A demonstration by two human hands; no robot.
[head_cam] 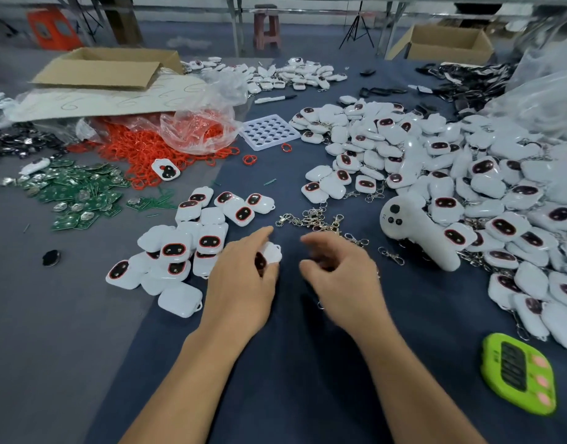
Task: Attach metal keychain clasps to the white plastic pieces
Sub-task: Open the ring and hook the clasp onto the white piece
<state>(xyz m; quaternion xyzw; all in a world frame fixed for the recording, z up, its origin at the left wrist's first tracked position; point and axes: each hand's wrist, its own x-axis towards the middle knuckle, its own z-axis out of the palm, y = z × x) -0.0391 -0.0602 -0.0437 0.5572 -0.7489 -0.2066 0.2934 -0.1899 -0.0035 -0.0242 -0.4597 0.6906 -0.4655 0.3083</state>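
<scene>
Over dark cloth (291,379): left hand (243,283) grip holds white piece (272,253); right hand (343,277) curled, blurred, grip state unclear.

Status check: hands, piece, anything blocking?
Left hand grips one white plastic piece. Right hand curled beside it, blurred; hold unclear. Loose clasp pile just beyond both hands. White controller lies right of the clasps, not between the hands.

White piece (272,253) mostly hidden behind left hand (240,280) — right hand (336,270) blurred, grip contents unclear.
</scene>
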